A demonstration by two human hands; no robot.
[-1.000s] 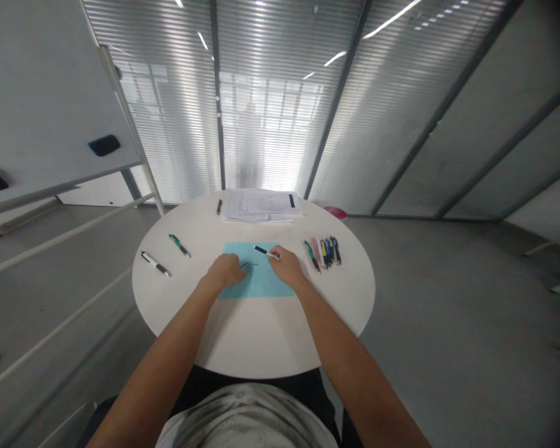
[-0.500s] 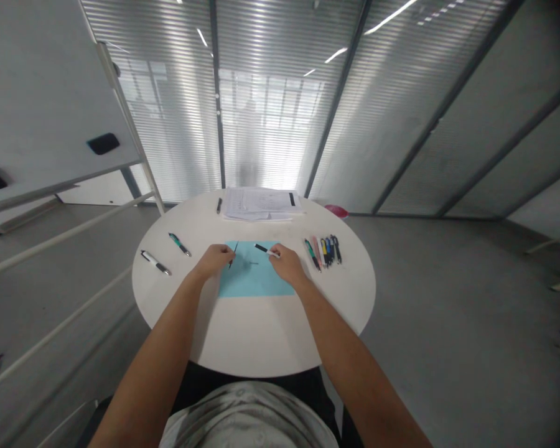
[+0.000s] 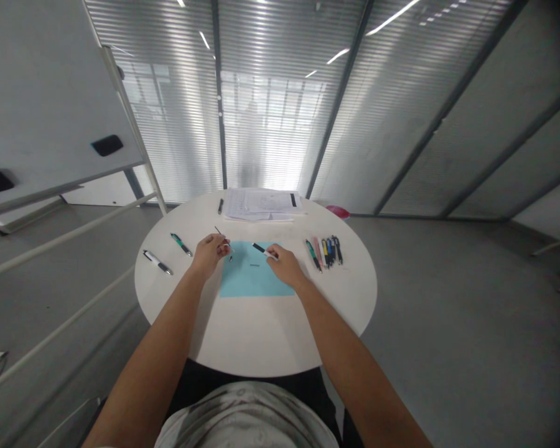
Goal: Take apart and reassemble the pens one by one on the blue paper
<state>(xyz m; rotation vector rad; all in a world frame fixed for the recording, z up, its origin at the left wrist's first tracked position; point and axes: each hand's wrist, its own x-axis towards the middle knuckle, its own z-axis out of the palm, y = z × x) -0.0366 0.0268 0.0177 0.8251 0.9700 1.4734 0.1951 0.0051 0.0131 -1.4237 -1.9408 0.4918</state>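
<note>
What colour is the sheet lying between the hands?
The sheet is light blue, best seen in the head view.

Likely an office; whiteboard (image 3: 51,81), glass partitions (image 3: 270,112)

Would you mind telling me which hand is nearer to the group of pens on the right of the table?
The right hand is nearer: it is just left of the pens, not touching them. The left hand is much farther left, on the far side of the blue sheet.

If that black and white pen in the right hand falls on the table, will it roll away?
It probably would roll a little: the black-and-white pen looks round and smooth. The table looks hard and flat, so little would slow it. It looks slim in the right hand, so it's likely light.
</note>
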